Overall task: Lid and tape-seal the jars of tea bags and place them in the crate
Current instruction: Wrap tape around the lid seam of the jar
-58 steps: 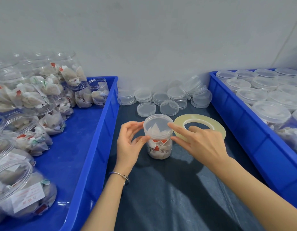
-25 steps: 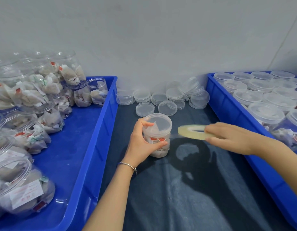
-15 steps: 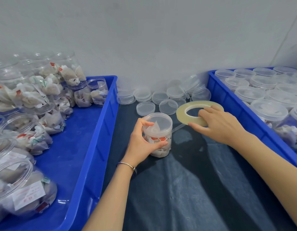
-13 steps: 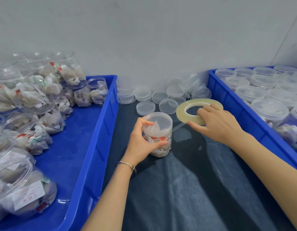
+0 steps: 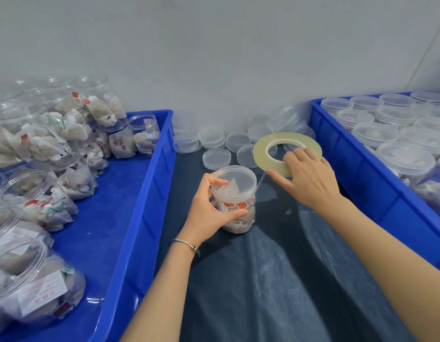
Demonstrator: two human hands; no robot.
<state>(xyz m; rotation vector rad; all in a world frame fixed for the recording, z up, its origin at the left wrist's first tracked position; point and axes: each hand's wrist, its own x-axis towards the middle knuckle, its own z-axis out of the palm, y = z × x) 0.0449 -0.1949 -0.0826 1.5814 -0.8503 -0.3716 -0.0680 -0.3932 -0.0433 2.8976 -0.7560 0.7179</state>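
Since 2.3 s ago the tape roll [image 5: 285, 151] has come up off the cloth, where it lay flat beside the jar; right hand now holds it raised and tilted, and left hand's grip has shifted round the jar's side. Little change over the last half second.

Left: blue crate [image 5: 130, 218] with unlidded jars of tea bags [image 5: 41, 149] piled along its far and left parts, some lying on their sides.

Centre: left hand [image 5: 209, 213], bracelet [image 5: 187, 244] on wrist, fingers and thumb curled round the lidded jar [image 5: 235, 201], which stands upright on the dark cloth [image 5: 275, 280] between the two crates. Thin tape strand [image 5: 260, 180] runs from the lid rim up to the roll.

Behind the jar, near the wall: loose clear lids [image 5: 214, 144], stacked and single.

Right of jar: right hand [image 5: 310, 178] pinches the roll's near edge, fingers on top, thumb beneath.

Far right: second blue crate [image 5: 377, 193] packed with lidded jars [image 5: 386, 134] standing upright.
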